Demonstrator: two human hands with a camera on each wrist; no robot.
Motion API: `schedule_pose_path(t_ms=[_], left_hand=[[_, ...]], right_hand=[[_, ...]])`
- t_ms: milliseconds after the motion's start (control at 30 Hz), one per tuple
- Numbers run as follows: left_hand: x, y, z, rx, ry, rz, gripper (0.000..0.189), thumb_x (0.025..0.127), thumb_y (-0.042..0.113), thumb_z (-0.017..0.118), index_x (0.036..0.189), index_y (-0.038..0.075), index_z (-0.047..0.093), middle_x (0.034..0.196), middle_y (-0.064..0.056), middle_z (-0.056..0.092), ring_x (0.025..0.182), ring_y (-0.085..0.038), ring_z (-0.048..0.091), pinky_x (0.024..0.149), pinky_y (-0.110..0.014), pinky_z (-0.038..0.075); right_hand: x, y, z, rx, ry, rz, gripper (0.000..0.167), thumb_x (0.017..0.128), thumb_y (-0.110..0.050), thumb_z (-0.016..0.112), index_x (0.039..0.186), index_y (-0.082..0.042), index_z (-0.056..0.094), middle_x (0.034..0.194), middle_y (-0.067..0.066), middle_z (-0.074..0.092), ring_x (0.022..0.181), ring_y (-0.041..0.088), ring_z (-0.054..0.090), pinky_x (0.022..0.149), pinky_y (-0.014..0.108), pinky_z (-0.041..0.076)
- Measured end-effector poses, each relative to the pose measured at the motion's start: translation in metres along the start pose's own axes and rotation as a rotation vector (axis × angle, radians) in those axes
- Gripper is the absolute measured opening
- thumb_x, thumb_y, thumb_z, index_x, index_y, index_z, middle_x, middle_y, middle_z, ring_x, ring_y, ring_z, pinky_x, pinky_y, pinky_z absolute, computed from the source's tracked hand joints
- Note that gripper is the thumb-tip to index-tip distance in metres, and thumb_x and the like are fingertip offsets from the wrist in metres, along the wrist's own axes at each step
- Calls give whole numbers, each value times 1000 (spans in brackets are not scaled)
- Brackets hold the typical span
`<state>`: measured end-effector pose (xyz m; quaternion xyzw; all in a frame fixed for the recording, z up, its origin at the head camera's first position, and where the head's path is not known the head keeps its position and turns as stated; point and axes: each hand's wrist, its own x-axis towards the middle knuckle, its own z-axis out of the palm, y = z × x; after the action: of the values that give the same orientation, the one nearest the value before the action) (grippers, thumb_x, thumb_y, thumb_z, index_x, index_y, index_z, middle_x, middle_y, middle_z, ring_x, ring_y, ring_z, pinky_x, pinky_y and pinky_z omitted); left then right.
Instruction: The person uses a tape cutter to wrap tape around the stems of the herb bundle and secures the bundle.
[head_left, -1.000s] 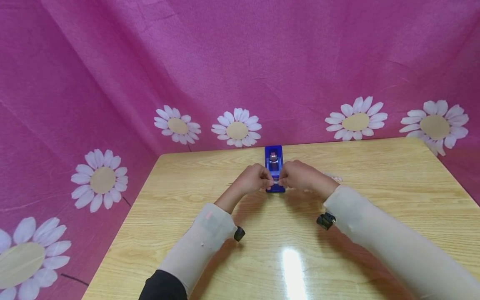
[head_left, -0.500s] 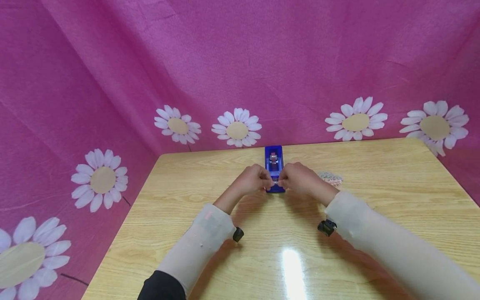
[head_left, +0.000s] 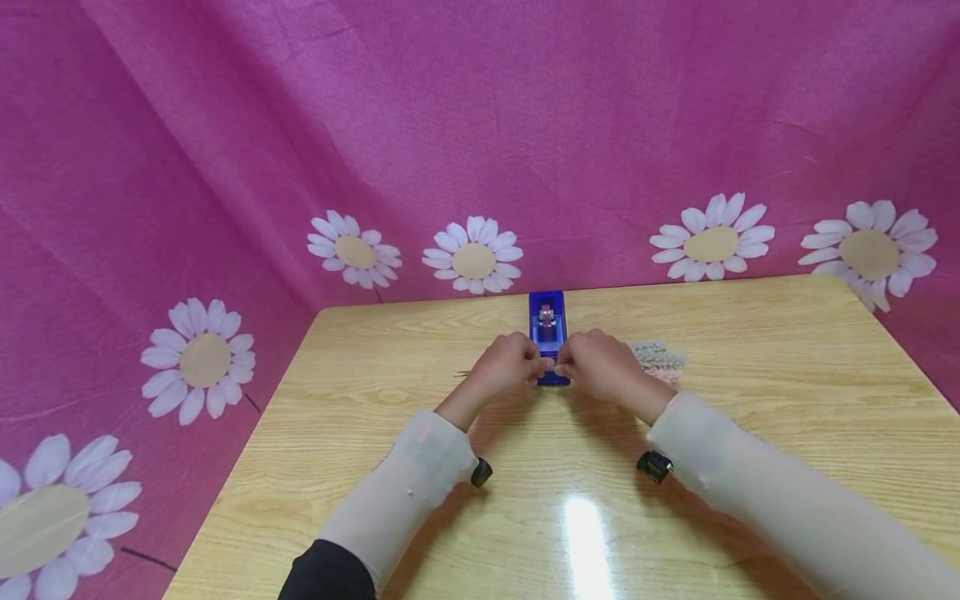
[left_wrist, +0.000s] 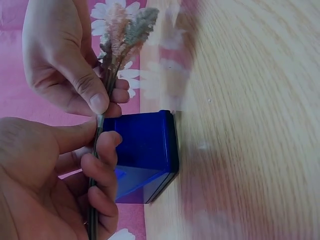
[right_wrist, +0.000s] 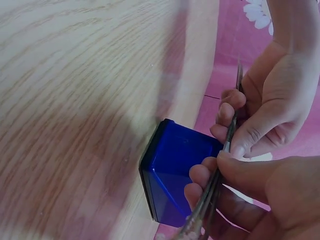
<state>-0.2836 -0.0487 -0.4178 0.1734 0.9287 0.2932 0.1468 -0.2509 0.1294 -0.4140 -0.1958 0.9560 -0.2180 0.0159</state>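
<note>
My left hand (head_left: 504, 367) and right hand (head_left: 602, 367) meet at the near end of a blue tape dispenser (head_left: 547, 327). Together they hold a thin bundle of flower stems (left_wrist: 93, 200) with fluffy pink and grey-green flower heads (left_wrist: 131, 32). In the left wrist view, the left fingers curl round the lower stems while the right thumb and fingers pinch the stems below the heads. A small pale strip of tape (left_wrist: 100, 121) shows on the stems between the two thumbs. The head view shows the flower heads (head_left: 658, 360) sticking out beyond the right hand.
The wooden table (head_left: 420, 350) carries the dispenser near its back edge. Behind it hangs a magenta cloth (head_left: 480, 125) printed with white daisies. A small black camera sits on each wrist, the left one (head_left: 482, 472) and the right one (head_left: 655, 466).
More of the flower heads shows past the right hand, and stem ends now show left of the left hand. Both hands shift only slightly beside the dispenser, still gripping the bundle.
</note>
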Motion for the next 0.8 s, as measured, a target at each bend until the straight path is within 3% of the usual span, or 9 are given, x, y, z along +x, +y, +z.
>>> schedule_pose_path(t_ms=[167, 433, 500, 600, 700, 800], left_hand=[[-1, 2, 1, 37, 20, -16, 42, 101, 30, 68, 65, 9, 65, 78, -15, 74, 55, -9, 45, 49, -23, 32], [-3, 3, 4, 57, 57, -21, 42, 99, 32, 72, 63, 11, 64, 61, 0, 63, 55, -10, 50, 49, -24, 36], [-3, 2, 4, 74, 62, -12, 42, 99, 34, 72, 63, 12, 65, 58, 1, 60, 55, -10, 51, 49, -25, 36], [-3, 2, 6, 91, 62, -10, 42, 99, 36, 71, 65, 12, 65, 59, 2, 60, 55, -11, 51, 49, -26, 37], [-2, 2, 7, 118, 69, -8, 41, 99, 37, 71, 65, 13, 65, 60, 2, 61, 56, -11, 52, 49, -27, 37], [-2, 2, 8, 137, 80, -3, 41, 99, 37, 70, 65, 14, 65, 60, 3, 61, 55, -11, 53, 49, -27, 38]], right_hand=[[0, 1, -1, 13, -11, 3, 11, 97, -14, 73, 92, -10, 83, 76, -2, 70, 70, 19, 59, 62, 37, 50], [8, 4, -9, 75, 42, 94, 15, 99, -15, 69, 91, -6, 76, 80, 3, 70, 75, 22, 61, 68, 39, 52], [12, 5, -10, 95, 70, 102, 14, 100, -15, 69, 99, -3, 75, 90, 8, 73, 83, 25, 65, 74, 42, 55], [19, 8, -9, 176, 78, 119, 26, 102, -15, 67, 122, 0, 69, 118, 17, 71, 109, 35, 66, 93, 51, 54], [29, 12, -6, 240, 65, 123, 48, 102, -16, 66, 145, 2, 54, 146, 25, 56, 135, 42, 52, 111, 57, 42], [38, 18, -2, 261, 52, 112, 63, 103, -18, 66, 156, 1, 39, 160, 26, 37, 147, 44, 36, 120, 57, 30]])
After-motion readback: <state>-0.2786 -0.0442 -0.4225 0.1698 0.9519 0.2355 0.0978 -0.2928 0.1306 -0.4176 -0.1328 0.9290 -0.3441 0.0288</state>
